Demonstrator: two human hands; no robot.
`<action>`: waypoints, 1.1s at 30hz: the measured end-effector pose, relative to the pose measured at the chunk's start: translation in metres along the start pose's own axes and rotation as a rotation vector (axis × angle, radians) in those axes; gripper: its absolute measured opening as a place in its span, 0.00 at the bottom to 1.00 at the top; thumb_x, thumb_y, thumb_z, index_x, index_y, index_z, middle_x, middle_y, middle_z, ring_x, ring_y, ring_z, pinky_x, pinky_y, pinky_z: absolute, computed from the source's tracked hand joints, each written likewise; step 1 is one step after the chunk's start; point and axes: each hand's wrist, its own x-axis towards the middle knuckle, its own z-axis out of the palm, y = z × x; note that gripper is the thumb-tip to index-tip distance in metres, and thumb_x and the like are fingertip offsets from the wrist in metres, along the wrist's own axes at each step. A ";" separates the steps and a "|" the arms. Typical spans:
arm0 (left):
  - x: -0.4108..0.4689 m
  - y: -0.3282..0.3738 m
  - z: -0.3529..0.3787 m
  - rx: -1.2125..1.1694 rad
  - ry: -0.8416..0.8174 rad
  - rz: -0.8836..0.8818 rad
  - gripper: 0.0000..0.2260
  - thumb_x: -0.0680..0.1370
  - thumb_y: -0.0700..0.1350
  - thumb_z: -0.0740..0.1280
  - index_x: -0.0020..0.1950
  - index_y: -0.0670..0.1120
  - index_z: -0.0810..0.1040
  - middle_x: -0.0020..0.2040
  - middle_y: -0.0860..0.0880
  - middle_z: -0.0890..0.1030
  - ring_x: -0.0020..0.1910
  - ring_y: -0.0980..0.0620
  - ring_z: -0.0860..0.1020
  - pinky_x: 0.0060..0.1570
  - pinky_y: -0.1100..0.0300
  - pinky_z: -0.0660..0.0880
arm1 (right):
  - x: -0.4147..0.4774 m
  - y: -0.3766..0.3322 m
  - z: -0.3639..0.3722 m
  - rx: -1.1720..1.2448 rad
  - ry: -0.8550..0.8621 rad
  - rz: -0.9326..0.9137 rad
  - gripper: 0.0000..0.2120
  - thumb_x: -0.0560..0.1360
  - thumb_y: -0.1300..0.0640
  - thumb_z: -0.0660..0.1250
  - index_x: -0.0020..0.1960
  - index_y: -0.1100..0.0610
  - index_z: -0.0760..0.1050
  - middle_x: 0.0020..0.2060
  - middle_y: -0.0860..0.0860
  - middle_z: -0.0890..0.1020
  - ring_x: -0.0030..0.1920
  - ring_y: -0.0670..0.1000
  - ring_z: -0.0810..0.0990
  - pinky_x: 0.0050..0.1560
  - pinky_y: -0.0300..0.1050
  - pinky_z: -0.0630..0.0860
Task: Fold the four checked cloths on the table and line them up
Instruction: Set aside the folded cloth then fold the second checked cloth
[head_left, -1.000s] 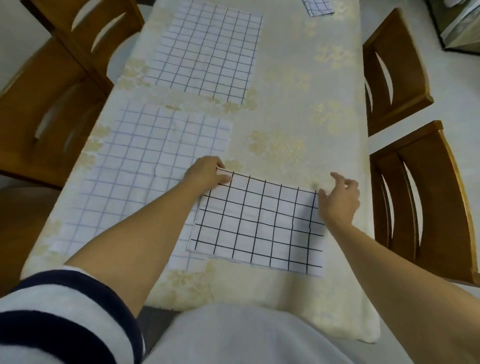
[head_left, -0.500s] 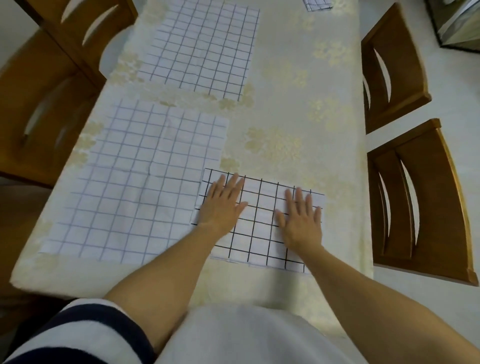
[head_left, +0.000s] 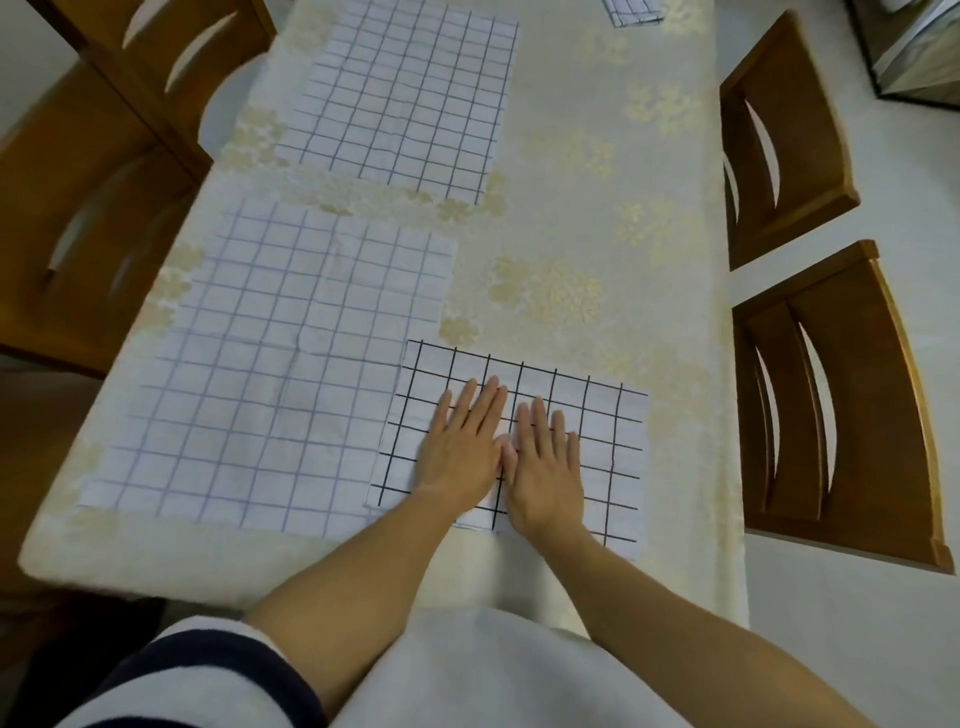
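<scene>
A folded white cloth with bold black checks (head_left: 597, 431) lies near the table's front edge, right of centre. My left hand (head_left: 462, 447) and my right hand (head_left: 545, 462) press flat on its middle, side by side, fingers straight. An unfolded pale-checked cloth (head_left: 260, 374) lies spread to the left, its right edge under the folded one. A second unfolded cloth (head_left: 405, 98) lies further back. A small folded checked cloth (head_left: 634, 11) shows at the far top edge, partly cut off.
The table wears a cream tablecloth with gold flowers (head_left: 597, 218). Two wooden chairs (head_left: 841, 410) stand on the right and two wooden chairs (head_left: 88, 218) on the left. A dark cabinet corner (head_left: 914, 57) sits top right.
My hands left the cloth's far corners and came down flat on it. Since half a second ago they slid inward until they lie next to each other at its middle.
</scene>
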 end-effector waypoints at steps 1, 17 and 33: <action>-0.002 -0.005 0.000 -0.001 0.013 -0.002 0.28 0.85 0.56 0.40 0.80 0.47 0.32 0.80 0.49 0.31 0.79 0.47 0.32 0.78 0.44 0.40 | -0.005 0.011 0.000 -0.039 0.004 -0.015 0.28 0.84 0.42 0.36 0.81 0.49 0.34 0.79 0.46 0.34 0.79 0.52 0.33 0.79 0.53 0.36; 0.030 -0.006 -0.030 -0.046 -0.027 0.107 0.30 0.84 0.41 0.53 0.82 0.47 0.40 0.82 0.49 0.36 0.81 0.46 0.38 0.79 0.47 0.40 | 0.022 0.027 -0.031 -0.023 0.034 -0.015 0.31 0.84 0.43 0.41 0.82 0.56 0.43 0.81 0.54 0.46 0.81 0.58 0.42 0.79 0.55 0.40; 0.040 -0.016 -0.051 -0.163 -0.257 0.220 0.49 0.72 0.59 0.75 0.83 0.52 0.48 0.83 0.50 0.41 0.81 0.46 0.40 0.79 0.47 0.42 | 0.027 0.090 -0.068 0.412 0.286 0.632 0.43 0.76 0.46 0.71 0.79 0.62 0.53 0.71 0.65 0.68 0.71 0.66 0.66 0.70 0.60 0.64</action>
